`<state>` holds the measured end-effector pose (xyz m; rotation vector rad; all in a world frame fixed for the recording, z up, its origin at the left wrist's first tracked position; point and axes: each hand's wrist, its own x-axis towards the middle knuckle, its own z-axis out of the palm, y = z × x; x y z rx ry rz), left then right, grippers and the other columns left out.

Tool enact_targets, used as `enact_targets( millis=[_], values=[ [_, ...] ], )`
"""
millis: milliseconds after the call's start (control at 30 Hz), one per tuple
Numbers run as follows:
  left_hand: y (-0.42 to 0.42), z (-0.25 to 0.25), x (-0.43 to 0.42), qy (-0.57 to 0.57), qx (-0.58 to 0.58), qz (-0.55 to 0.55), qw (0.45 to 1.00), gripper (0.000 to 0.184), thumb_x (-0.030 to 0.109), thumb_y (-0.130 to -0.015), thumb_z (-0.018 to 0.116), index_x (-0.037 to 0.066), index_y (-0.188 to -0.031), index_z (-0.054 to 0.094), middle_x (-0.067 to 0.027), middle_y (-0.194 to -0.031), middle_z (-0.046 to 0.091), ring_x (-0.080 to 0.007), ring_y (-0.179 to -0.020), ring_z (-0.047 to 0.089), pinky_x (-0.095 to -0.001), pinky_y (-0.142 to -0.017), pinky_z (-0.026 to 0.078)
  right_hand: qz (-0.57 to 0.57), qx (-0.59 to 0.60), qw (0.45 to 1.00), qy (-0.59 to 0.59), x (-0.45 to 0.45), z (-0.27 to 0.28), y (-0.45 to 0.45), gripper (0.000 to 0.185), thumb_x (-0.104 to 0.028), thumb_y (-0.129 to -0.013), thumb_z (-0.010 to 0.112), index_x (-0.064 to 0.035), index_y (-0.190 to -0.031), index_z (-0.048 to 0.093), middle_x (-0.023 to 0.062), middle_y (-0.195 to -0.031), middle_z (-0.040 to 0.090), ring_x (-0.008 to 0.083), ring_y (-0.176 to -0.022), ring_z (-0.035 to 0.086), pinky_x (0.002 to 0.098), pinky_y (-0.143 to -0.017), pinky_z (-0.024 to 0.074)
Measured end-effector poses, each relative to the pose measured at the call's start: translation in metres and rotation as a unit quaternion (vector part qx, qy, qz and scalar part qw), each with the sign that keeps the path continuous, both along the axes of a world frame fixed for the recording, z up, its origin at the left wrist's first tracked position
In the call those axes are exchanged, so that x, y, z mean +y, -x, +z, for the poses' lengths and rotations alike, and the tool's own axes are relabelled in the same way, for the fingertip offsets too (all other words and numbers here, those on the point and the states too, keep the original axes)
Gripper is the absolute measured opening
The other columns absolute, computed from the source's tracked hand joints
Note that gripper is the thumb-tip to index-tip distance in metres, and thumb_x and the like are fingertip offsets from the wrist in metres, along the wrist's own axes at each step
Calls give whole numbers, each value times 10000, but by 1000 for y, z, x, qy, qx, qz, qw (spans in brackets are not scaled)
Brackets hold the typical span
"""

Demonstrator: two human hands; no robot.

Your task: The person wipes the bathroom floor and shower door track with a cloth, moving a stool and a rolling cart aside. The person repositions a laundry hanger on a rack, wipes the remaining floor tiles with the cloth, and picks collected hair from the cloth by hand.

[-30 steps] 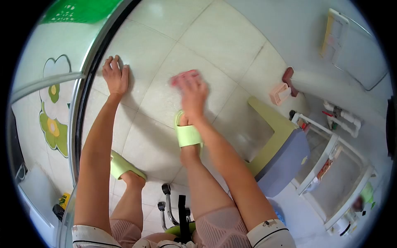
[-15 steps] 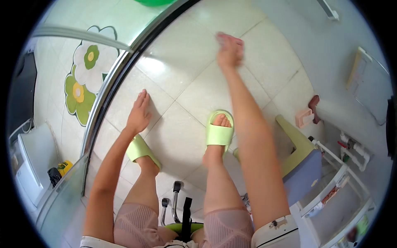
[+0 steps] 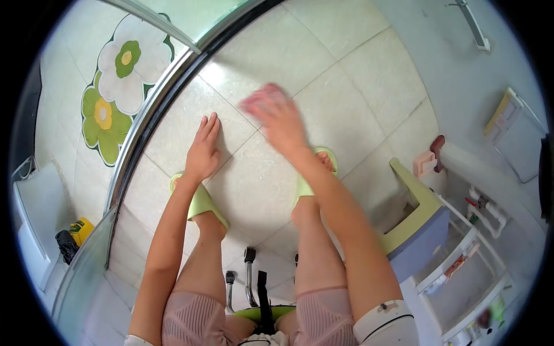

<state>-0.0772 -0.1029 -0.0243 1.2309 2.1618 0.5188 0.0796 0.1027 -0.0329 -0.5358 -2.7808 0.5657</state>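
My right hand [image 3: 284,128], a little smeared by motion, holds a pink cloth [image 3: 266,99] down over the pale floor tiles [image 3: 323,104], just ahead of the gap between my feet. The fingers lie over the cloth and partly hide it. My left hand [image 3: 203,151] is open and bare, its fingers stretched forward above the tiles, just past the left slipper [image 3: 203,205]; I cannot tell whether it touches the floor. Behind my right forearm, the right slipper [image 3: 328,158] is partly covered.
A curved metal door track [image 3: 164,89] runs along the left, with a flower-shaped mat [image 3: 118,92] beyond it. To the right stand a green and purple stool [image 3: 418,230], a white rack [image 3: 456,271] and a pink box [image 3: 424,164] by the wall. Chrome legs [image 3: 250,277] show beneath me.
My right hand has swept the cloth from the far right back toward me and to the left. My left hand remains open, shifted slightly in view as the camera moved.
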Motion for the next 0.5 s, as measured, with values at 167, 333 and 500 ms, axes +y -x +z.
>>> enact_targets(
  millis=[167,333,500],
  values=[
    [19,6,-12,-11,-34,-35,999,708,-110,-770,478,29,-1464,484,-78,-1619,361,-309,-1512,296,-392,-1212,330,-307,-84,947,-33,52,-26,-176,584,35,-840,523,-88,-1410,547,214,-1422,530,414,-1345,466,515,-1123,381],
    [23,0,-28,-23,-30,-44,998,643,-120,-799,455,8,-1427,502,-129,-1588,393,-335,-1455,385,-393,-1201,345,-582,-198,787,42,76,-48,-235,687,-262,-819,629,-45,-1455,483,230,-1468,496,398,-1375,450,489,-1095,406],
    [17,5,-44,-53,-60,41,996,639,-115,-833,438,16,-1457,461,-208,-1510,458,-377,-1397,439,-409,-1183,346,-515,-369,765,115,33,-27,-66,796,-381,-838,599,61,-1470,400,333,-1512,389,447,-1420,379,542,-1147,309]
  ],
)
